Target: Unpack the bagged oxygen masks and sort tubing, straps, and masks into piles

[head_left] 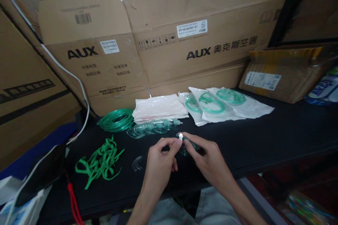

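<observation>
In front of me my right hand (207, 151) is closed on a clear green oxygen mask (185, 151), mostly covered by the fingers. My left hand (160, 161) pinches a small shiny piece (181, 136) between thumb and finger, against the mask's upper edge; its exact kind is too bright to make out. Left of my left hand lie several thin, curved, clear-looking strips (137, 164). Beyond the hands, a row of clear green masks (151, 128) overlaps on the black table. A tangle of green elastic straps (101, 163) is at the left.
Coiled green tubing (116, 119) sits beside a stack of white pouches (160, 108). Packaged masks with tubing (211, 103) lie to their right. Large cardboard boxes (169, 59) wall off the back. A smaller carton (285, 77) stands right; a white cable (84, 95) runs down the left.
</observation>
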A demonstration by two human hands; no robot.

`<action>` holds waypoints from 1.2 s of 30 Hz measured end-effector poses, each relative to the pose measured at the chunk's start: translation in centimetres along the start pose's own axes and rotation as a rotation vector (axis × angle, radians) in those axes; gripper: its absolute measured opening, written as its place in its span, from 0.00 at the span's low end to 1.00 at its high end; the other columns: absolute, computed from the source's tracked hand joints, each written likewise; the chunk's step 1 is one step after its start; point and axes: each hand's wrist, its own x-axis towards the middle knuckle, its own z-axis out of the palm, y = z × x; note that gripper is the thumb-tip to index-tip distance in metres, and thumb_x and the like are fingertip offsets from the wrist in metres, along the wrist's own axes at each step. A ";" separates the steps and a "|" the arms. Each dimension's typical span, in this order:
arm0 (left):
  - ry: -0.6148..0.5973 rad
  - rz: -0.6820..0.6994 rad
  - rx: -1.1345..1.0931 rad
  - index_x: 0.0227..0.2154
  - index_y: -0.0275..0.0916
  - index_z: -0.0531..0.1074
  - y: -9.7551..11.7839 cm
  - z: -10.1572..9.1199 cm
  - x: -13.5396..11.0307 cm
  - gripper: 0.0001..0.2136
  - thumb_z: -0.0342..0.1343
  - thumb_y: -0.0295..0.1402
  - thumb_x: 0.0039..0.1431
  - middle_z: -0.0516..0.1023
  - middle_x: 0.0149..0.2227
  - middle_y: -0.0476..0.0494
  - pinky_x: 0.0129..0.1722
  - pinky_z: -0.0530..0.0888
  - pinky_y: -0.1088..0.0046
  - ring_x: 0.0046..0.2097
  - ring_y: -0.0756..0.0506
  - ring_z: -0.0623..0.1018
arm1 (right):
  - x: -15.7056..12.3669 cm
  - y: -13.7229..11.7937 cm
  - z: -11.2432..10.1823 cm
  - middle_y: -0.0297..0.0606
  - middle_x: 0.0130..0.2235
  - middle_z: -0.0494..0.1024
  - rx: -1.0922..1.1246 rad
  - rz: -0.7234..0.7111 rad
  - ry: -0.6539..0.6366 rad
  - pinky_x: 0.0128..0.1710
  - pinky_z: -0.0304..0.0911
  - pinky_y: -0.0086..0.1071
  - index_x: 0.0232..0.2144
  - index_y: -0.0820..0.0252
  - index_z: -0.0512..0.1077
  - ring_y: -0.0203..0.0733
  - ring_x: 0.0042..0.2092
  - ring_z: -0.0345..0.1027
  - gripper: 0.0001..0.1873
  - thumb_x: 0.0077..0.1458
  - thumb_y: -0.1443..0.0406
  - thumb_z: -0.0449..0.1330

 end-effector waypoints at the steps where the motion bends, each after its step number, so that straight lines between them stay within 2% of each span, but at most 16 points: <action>1: -0.006 0.000 -0.008 0.34 0.35 0.79 0.0 0.1 0.0 0.19 0.61 0.49 0.56 0.72 0.29 0.49 0.14 0.59 0.79 0.15 0.57 0.64 | 0.0 0.0 0.0 0.43 0.50 0.84 0.001 0.013 0.014 0.54 0.72 0.40 0.48 0.59 0.81 0.50 0.51 0.78 0.16 0.62 0.64 0.58; 6: -0.052 0.098 0.007 0.33 0.36 0.80 0.1 -0.1 -0.2 0.17 0.61 0.48 0.59 0.69 0.29 0.51 0.17 0.60 0.79 0.19 0.56 0.65 | 0.0 -0.1 0.0 0.42 0.49 0.84 0.025 0.075 0.048 0.53 0.71 0.38 0.47 0.59 0.81 0.50 0.52 0.78 0.15 0.62 0.63 0.58; 9: -0.085 0.165 0.082 0.33 0.37 0.79 0.3 -0.4 -0.3 0.15 0.60 0.45 0.62 0.69 0.32 0.50 0.20 0.63 0.78 0.22 0.55 0.68 | 0.1 -0.3 -0.4 0.41 0.47 0.85 0.029 0.078 0.005 0.50 0.72 0.36 0.46 0.58 0.81 0.50 0.50 0.78 0.14 0.63 0.62 0.59; 11: -0.045 0.254 0.177 0.35 0.38 0.77 0.4 -0.8 -0.3 0.11 0.60 0.42 0.63 0.71 0.35 0.48 0.24 0.68 0.78 0.28 0.52 0.73 | 0.1 -0.5 -0.6 0.42 0.46 0.85 0.032 0.052 -0.023 0.49 0.71 0.35 0.45 0.58 0.81 0.48 0.48 0.78 0.13 0.63 0.63 0.59; 14: 0.001 0.464 0.354 0.43 0.42 0.77 0.8 -1.6 -0.3 0.07 0.59 0.36 0.65 0.76 0.45 0.44 0.39 0.75 0.73 0.43 0.46 0.78 | 0.2 -0.7 -0.9 0.41 0.44 0.83 0.041 -0.015 -0.075 0.48 0.69 0.34 0.44 0.58 0.81 0.45 0.46 0.77 0.12 0.64 0.64 0.59; 16: -0.082 0.570 0.434 0.47 0.45 0.77 1.2 -2.1 -0.2 0.09 0.56 0.34 0.67 0.76 0.52 0.43 0.52 0.73 0.67 0.53 0.43 0.76 | 0.2 -0.9 -1.1 0.40 0.42 0.82 0.047 -0.045 -0.110 0.47 0.68 0.33 0.43 0.57 0.81 0.44 0.45 0.76 0.11 0.65 0.64 0.58; 18: -0.185 0.606 0.487 0.48 0.46 0.78 1.5 -2.7 -0.2 0.10 0.56 0.33 0.68 0.78 0.54 0.44 0.60 0.68 0.63 0.57 0.42 0.74 | 0.1 -1.0 -1.1 0.40 0.41 0.82 0.047 -0.043 -0.132 0.46 0.67 0.33 0.42 0.57 0.81 0.44 0.44 0.76 0.11 0.65 0.64 0.58; 21: -0.271 0.586 0.557 0.51 0.49 0.77 1.8 -3.7 -0.2 0.13 0.61 0.34 0.65 0.78 0.55 0.47 0.62 0.68 0.63 0.58 0.43 0.75 | 0.1 -1.1 -1.1 0.40 0.42 0.83 0.059 -0.002 -0.142 0.47 0.67 0.34 0.42 0.57 0.81 0.45 0.45 0.76 0.11 0.65 0.62 0.59; 25: -0.300 0.562 0.616 0.53 0.51 0.76 2.0 -4.5 -0.2 0.15 0.62 0.34 0.64 0.78 0.57 0.50 0.62 0.68 0.64 0.58 0.44 0.75 | 0.0 -1.2 -1.1 0.38 0.44 0.83 0.126 0.056 -0.151 0.50 0.66 0.34 0.43 0.57 0.78 0.46 0.48 0.76 0.10 0.64 0.60 0.60; 29: -0.292 0.565 0.628 0.52 0.49 0.77 2.2 -4.8 -0.2 0.15 0.63 0.35 0.63 0.80 0.54 0.48 0.59 0.70 0.64 0.55 0.43 0.77 | -0.1 -1.0 -1.2 0.34 0.38 0.83 0.172 0.100 -0.186 0.40 0.67 0.30 0.46 0.56 0.72 0.42 0.41 0.76 0.11 0.65 0.57 0.59; 31: -0.280 0.579 0.636 0.51 0.47 0.78 2.2 -4.9 -0.2 0.15 0.63 0.33 0.62 0.80 0.53 0.46 0.58 0.71 0.64 0.54 0.42 0.77 | -0.2 -1.0 -1.4 0.34 0.37 0.82 0.184 0.111 -0.214 0.38 0.67 0.30 0.46 0.56 0.70 0.41 0.40 0.76 0.12 0.65 0.56 0.59; 36: -0.224 0.560 0.666 0.50 0.47 0.78 2.2 -5.2 -0.3 0.14 0.62 0.31 0.62 0.82 0.48 0.47 0.53 0.73 0.65 0.50 0.42 0.79 | -0.3 -1.1 -1.9 0.36 0.45 0.81 0.202 0.059 -0.331 0.49 0.67 0.34 0.50 0.54 0.68 0.45 0.49 0.74 0.15 0.62 0.60 0.62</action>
